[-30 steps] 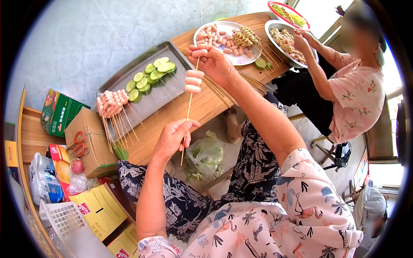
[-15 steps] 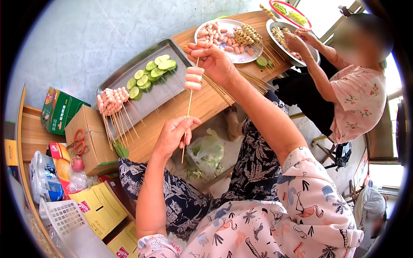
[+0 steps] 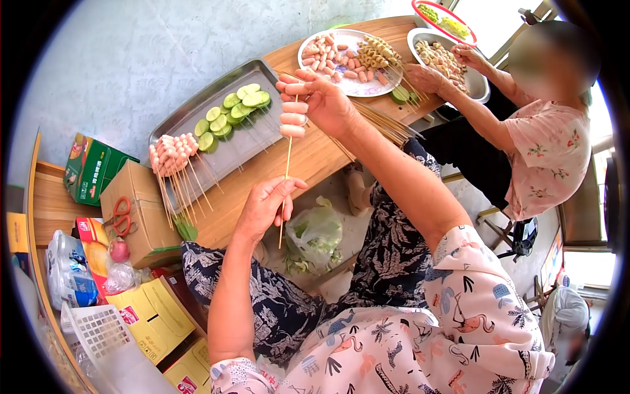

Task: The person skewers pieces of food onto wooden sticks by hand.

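My left hand [image 3: 268, 205] is closed in a pinch around the lower part of a thin wooden skewer [image 3: 289, 157], which stands nearly upright. Three small pink sausages [image 3: 293, 119] are threaded near its top. At the tip, my right hand [image 3: 328, 105] pinches another small sausage [image 3: 295, 88]; whether the point has pierced it is hard to see. Behind them, a metal tray [image 3: 246, 152] bears finished sausage skewers [image 3: 172, 154] and skewered green slices [image 3: 230, 111]. Farther back, a white plate [image 3: 350, 37] carries loose sausages [image 3: 321, 56] and skewered tan spiral pieces [image 3: 377, 52].
A co-worker sits at right, hands by a metal bowl [image 3: 482, 92] of tan pieces. Bare skewers [image 3: 387, 125] lie on the wooden table [image 3: 262, 187]. At left are a cardboard box [image 3: 141, 217], red scissors [image 3: 121, 217] and a green box [image 3: 95, 172]. A plastic bag [image 3: 315, 236] lies below.
My right hand and the skewer's top have shifted slightly left, with the sausage still in the fingers. The co-worker's one hand has moved from above the bowl to the skewers beside the plate.
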Action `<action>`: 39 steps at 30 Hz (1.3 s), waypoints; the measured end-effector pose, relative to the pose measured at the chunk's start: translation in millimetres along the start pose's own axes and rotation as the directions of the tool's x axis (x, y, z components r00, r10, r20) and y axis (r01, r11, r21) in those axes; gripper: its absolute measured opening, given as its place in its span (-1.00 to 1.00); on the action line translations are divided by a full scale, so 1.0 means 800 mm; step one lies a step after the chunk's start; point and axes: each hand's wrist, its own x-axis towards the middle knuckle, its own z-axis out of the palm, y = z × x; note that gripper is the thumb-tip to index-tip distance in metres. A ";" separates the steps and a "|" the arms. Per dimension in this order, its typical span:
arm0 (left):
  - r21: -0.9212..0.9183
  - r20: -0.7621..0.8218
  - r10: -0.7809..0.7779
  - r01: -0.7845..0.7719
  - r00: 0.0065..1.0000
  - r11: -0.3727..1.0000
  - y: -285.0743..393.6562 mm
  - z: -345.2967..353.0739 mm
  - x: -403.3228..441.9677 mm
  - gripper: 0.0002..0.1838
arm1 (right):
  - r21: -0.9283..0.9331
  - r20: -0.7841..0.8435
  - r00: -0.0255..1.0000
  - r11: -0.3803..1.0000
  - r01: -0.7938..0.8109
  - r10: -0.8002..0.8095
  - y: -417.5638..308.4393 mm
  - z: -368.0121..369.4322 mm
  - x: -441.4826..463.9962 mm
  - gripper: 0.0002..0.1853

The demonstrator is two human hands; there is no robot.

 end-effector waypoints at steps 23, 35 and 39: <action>0.063 -0.099 0.006 0.000 0.995 0.998 -0.011 -0.004 0.005 -0.63 | -0.101 0.026 0.985 0.981 -0.165 0.169 0.035 0.008 -0.004 -0.63; 0.103 -0.099 0.031 -0.021 0.995 0.994 -0.009 -0.002 0.008 -0.59 | -0.001 0.054 0.988 0.989 -0.145 0.145 0.037 0.017 0.002 -0.68; 0.095 -0.109 0.024 -0.014 0.994 0.995 -0.007 -0.001 0.008 -0.60 | 0.016 0.072 0.988 0.991 -0.137 0.135 0.034 0.015 0.004 -0.66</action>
